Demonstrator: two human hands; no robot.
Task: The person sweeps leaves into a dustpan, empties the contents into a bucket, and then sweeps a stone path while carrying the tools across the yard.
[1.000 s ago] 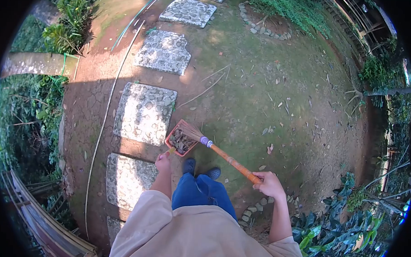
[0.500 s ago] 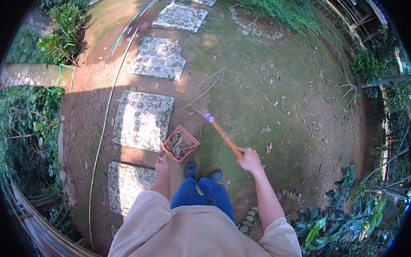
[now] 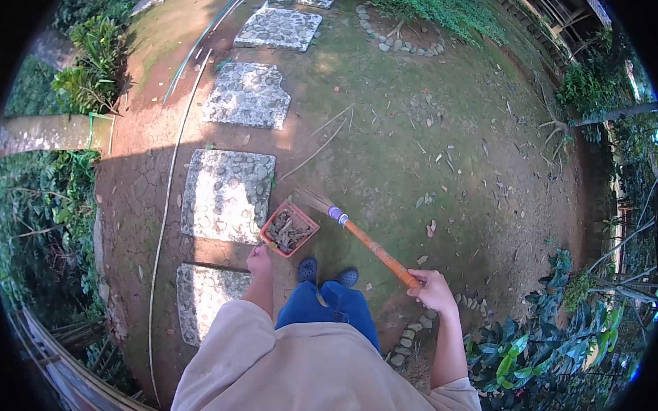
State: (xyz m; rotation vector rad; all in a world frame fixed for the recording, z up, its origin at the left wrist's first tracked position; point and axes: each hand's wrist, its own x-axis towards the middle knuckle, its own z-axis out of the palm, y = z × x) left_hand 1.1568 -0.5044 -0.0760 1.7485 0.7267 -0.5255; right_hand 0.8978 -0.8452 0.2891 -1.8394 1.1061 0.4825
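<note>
Right hand [image 3: 433, 289], arm out lower right, fingers clenched on orange broom [image 3: 375, 245]; bristles touch red dustpan [image 3: 290, 229] at frame centre. Left hand [image 3: 259, 261] grips dustpan's handle. No writing legible.

Stepping stones run up the yard: one w/ pebbled top [image 3: 228, 195] at centre-left, another [image 3: 247, 94] beyond it, two more farther up [image 3: 279, 28]. Thin hose [image 3: 172, 164] lies along bare dirt left of them. Ring of small stones [image 3: 396, 42] around a plant bed at top. Scattered dry leaves [image 3: 431, 228] on mossy ground at right. Broad-leaf shrub [image 3: 548, 351] at lower right; low wall [image 3: 49, 132] at left.
</note>
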